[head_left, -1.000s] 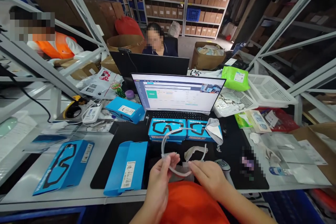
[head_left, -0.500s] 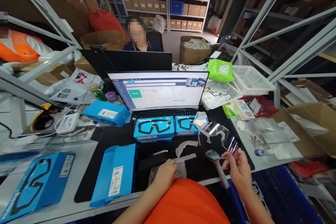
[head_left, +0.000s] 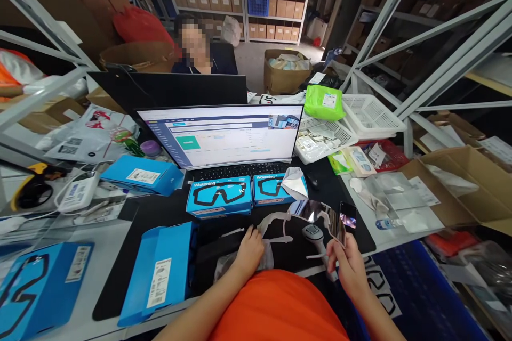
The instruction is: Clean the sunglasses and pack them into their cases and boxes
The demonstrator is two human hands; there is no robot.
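1. Orange fabric of the person's top (head_left: 276, 303) fills the nearest edge, with both forearms reaching out over it.
2. To the right, the right hand (head_left: 349, 269) pinches the mirrored goggles (head_left: 320, 214) by the lower side edge and holds them tilted just above the black mat (head_left: 160, 213).
3. They look light, thin and springy. The shiny lens would likely smudge or scratch, so the rim or side arm seems the safer hold.
4. On the other side, the left hand (head_left: 248, 249) lies loose and flat on a clear plastic bag (head_left: 226, 267), fingers uncurled and gripping nothing.
5. Between the hands, a handheld scanner (head_left: 313, 234) lies on the mat.
6. Beyond that, two blue goggle boxes (head_left: 219, 197) sit in front of the laptop (head_left: 224, 136).
7. Farther off, a white basket (head_left: 372, 114) stands beside a green packet (head_left: 323, 102), and another person sits behind the screens.
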